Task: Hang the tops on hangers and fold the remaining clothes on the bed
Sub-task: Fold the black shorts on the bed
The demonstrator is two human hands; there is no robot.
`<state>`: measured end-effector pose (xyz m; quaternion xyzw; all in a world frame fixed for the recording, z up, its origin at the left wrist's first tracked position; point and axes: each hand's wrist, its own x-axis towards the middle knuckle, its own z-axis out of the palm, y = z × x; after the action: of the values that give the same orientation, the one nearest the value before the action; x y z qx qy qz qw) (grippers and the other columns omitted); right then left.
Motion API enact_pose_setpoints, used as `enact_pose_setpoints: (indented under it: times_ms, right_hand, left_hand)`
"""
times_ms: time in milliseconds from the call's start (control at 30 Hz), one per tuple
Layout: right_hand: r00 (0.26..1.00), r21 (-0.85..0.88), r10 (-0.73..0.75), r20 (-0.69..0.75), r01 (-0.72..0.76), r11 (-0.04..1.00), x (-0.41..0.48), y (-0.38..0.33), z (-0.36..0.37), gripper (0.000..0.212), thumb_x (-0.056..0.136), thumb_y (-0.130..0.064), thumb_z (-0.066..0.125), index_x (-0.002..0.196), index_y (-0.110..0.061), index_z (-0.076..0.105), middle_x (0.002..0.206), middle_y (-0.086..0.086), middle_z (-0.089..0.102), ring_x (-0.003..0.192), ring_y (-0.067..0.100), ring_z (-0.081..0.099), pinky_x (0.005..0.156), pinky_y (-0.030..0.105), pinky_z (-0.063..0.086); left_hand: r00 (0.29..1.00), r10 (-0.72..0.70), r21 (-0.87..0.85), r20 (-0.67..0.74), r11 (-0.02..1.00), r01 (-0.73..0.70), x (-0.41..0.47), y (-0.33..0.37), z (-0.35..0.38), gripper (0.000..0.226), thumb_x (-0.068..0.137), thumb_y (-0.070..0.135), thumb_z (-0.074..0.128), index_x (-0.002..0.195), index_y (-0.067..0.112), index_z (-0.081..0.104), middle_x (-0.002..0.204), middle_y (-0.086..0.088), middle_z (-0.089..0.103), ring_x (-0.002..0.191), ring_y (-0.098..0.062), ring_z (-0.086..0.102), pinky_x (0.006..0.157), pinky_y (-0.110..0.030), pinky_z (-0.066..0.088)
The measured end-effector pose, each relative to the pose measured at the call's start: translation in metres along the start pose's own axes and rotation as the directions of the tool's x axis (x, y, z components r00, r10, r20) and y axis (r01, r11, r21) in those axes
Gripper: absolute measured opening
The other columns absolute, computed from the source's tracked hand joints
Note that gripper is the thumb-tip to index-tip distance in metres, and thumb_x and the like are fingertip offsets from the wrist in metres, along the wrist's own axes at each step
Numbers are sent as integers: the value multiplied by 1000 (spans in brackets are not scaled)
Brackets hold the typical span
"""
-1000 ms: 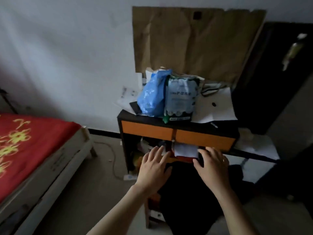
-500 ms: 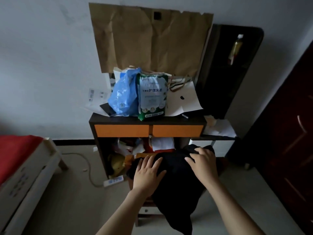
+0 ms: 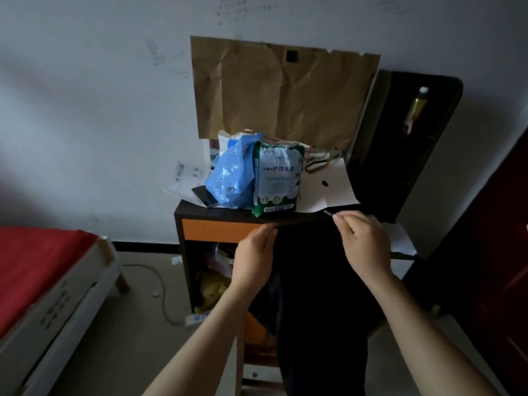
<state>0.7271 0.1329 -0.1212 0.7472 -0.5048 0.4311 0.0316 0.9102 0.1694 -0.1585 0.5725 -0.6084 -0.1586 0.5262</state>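
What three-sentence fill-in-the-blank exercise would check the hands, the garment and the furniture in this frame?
The left hand and the right hand hold up a ___ garment by its top edge.
On the cabinet, the blue plastic bag sits to the ___ of the green-and-white package.
The bed has a ___ cover.
Missing words: black; left; red.

"护理床垫" on green-white pack (image 3: 278, 178)
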Motion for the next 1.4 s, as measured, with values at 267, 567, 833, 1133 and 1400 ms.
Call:
enact_pose_setpoints:
  times_ms: [267,567,833,1133,1400]
  right_hand:
    - [967,320,-169,-190,223,921,47,-99,38,36,95,-26,44,81,0,64,68,8,64,69,12,54,56,16,28]
    - [951,681,-282,123,126,721,17,-219,106,36,93,-39,39,61,-25,34,55,-7,39,55,0,41,58,26,28]
    - [883,695,-451,129,244,676,-15,-275,174,65,87,-58,24,79,-2,56,52,-9,40,53,27,50,46,25,20]
    - [807,663,-510,297,210,719,-18,-342,291,111,71,-83,-12,72,0,62,61,22,63,64,39,62,73,41,46]
    - [548,802,-761,349,245,545,-31,-424,383,99,73,-83,-5,72,-7,59,66,8,62,66,27,60,57,29,23]
  left_hand:
    - [954,12,-135,-300,989,-55,29,31,-119,18,89,27,46,88,20,62,62,19,56,55,9,49,60,-22,41]
    - [813,-32,78,-581,992,95,-46,4,-235,31,87,28,45,95,9,68,67,12,58,56,2,47,61,-27,40]
    - [570,-141,110,-809,917,383,-107,-36,-323,17,96,15,48,81,15,56,62,11,48,56,1,41,58,-24,32]
    - [472,-160,163,-867,804,572,-108,-90,-395,18,96,16,49,85,11,63,72,2,57,70,-13,50,67,-30,36]
    - [374,-30,286,-927,590,755,-59,-134,-468,27,98,23,45,102,5,66,96,-16,67,86,-29,59,69,-27,32]
